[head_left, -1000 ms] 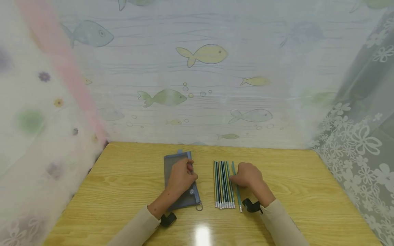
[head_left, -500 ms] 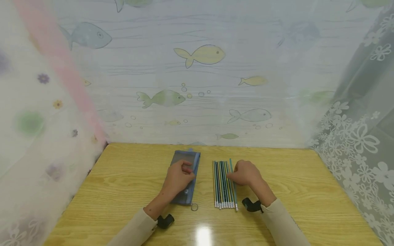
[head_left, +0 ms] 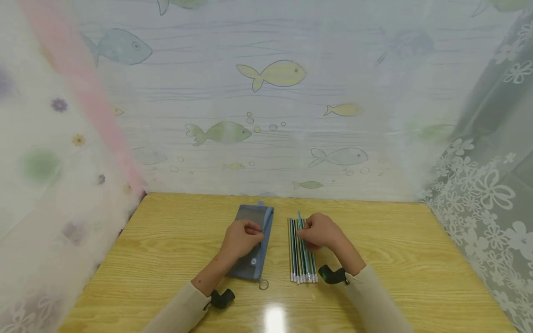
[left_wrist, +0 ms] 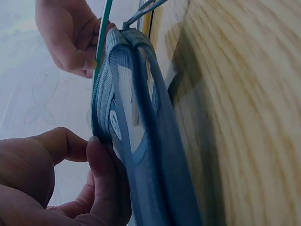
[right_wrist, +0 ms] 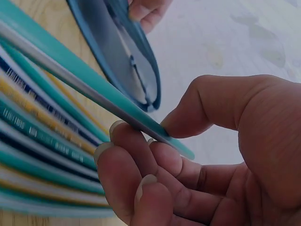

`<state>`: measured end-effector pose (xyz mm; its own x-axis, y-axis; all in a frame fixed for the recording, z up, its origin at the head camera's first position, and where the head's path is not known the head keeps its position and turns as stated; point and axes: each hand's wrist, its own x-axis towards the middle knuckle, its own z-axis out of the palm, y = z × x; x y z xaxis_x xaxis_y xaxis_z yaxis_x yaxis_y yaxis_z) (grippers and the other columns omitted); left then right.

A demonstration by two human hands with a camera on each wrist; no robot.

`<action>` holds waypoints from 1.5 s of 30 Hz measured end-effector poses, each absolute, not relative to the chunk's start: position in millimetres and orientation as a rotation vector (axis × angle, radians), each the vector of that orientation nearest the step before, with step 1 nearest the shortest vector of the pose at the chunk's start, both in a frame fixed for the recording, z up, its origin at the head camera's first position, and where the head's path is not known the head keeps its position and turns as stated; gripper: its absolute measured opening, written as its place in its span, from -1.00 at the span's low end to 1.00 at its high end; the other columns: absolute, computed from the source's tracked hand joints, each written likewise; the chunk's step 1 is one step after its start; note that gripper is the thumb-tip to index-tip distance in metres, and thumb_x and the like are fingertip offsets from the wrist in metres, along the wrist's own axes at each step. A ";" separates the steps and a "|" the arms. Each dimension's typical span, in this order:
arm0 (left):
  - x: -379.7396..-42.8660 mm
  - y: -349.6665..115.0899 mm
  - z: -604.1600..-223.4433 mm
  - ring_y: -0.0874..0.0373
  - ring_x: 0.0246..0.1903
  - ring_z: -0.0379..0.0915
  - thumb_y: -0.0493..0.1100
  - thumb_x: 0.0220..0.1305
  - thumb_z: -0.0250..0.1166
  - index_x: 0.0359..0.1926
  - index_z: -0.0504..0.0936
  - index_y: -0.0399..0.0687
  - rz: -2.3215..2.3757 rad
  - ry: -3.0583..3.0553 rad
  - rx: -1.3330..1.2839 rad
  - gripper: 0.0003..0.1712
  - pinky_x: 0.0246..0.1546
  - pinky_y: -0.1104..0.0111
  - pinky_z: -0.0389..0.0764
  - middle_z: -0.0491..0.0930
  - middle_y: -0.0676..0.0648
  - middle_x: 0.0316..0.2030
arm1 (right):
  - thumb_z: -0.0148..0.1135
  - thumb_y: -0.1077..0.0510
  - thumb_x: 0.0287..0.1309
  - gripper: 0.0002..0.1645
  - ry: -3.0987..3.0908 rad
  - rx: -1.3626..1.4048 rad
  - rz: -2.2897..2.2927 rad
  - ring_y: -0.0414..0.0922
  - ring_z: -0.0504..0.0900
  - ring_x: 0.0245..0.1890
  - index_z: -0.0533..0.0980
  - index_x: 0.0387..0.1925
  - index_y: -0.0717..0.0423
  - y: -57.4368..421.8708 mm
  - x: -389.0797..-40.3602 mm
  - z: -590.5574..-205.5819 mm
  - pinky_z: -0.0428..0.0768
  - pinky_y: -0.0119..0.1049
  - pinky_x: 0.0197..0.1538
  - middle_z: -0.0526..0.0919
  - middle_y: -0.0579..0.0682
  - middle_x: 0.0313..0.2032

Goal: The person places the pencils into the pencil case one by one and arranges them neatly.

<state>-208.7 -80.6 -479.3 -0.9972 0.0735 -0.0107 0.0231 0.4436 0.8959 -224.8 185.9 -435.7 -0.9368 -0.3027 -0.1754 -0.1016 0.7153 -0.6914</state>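
Note:
A blue-grey mesh zip pouch [head_left: 252, 213] stands on its side on the table, its zipped edge facing the pencils. My left hand [head_left: 241, 241] pinches that edge between thumb and fingers; in the left wrist view the pouch's mouth [left_wrist: 136, 89] gapes a little. Between thumb and fingertips my right hand [head_left: 319, 231] holds one teal pencil [right_wrist: 94, 82], raised over a row of pencils [head_left: 294, 252]. Those lie side by side in teal, dark blue, yellow and white, with metal-banded ends toward me. The held pencil points away from me.
A metal ring [head_left: 263, 284] hangs from the pouch's near corner. Both wrists carry black camera mounts [head_left: 222, 299]. The wood-grain table [head_left: 166, 240] ends at a fish-print curtain [head_left: 275, 138] behind, with more sheets at both sides.
The right hand has lifted the teal pencil from the row's right side and brought it left over the row. The left hand has tipped the flat-lying pouch up and nearer the pencils.

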 end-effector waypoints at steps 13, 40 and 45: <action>-207.9 -80.6 -477.0 0.13 -0.50 0.66 -0.25 0.30 0.44 -0.23 0.73 -0.20 1.689 2.526 0.088 -0.90 -0.42 0.32 0.68 0.70 -0.08 -0.39 | 0.29 0.13 0.40 -0.53 2.496 -0.356 -1.144 -0.04 0.72 -0.61 0.52 -0.67 0.11 159.2 -235.1 -437.2 0.77 -0.17 -0.39 0.68 0.06 -0.65; -209.3 -74.5 -473.4 0.13 -0.48 0.68 -0.32 0.27 0.31 -0.20 0.67 -0.31 1.860 2.287 0.092 -0.88 -0.29 0.24 0.80 0.72 -0.11 -0.43 | 0.25 0.12 0.40 -0.59 2.422 -0.346 -1.177 -0.01 0.74 -0.60 0.66 -0.58 0.21 127.5 -248.2 -446.9 0.78 -0.15 -0.41 0.72 0.06 -0.62; -208.4 -72.9 -474.4 0.13 -0.47 0.68 -0.32 0.28 0.32 -0.16 0.66 -0.34 1.889 2.248 0.104 -0.85 -0.27 0.19 0.81 0.72 -0.12 -0.41 | 0.23 0.13 0.41 -0.58 2.397 -0.329 -1.200 -0.02 0.77 -0.57 0.62 -0.59 0.22 120.9 -250.2 -449.1 0.79 -0.16 -0.40 0.74 0.07 -0.59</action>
